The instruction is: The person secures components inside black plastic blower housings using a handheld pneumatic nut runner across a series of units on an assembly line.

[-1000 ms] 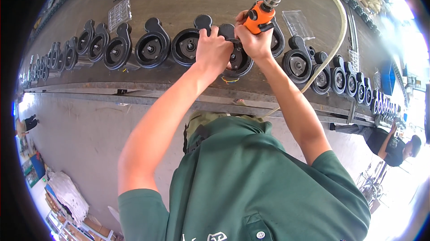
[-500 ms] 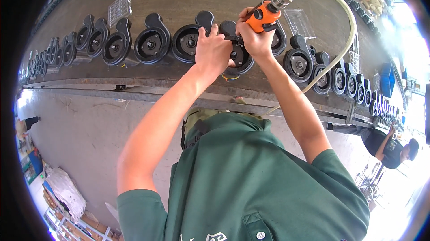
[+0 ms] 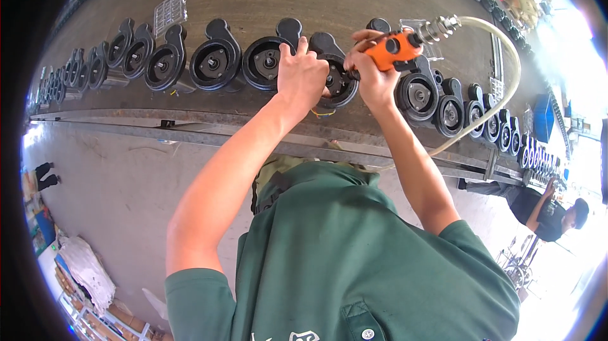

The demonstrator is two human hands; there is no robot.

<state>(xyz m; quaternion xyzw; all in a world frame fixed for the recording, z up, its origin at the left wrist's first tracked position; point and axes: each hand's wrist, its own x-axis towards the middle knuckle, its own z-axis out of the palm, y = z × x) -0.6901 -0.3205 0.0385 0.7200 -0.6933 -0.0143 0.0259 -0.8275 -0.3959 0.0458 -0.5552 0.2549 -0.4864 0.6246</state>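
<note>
With the left hand (image 3: 303, 79) at the black wheel-like housing (image 3: 342, 89), its grip hidden from me, I'd brace that and square the orange air tool (image 3: 391, 53) clasped in the right hand (image 3: 376, 82).

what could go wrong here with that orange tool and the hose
The right hand holds the orange tool close to the left hand, so a slip could catch its fingers.

The pale hose loops across the view of the black units at right; it might snag or knock one.

Yellow wire pokes out below the black unit by the left hand, so it could get pinched if that unit shifts.
</note>
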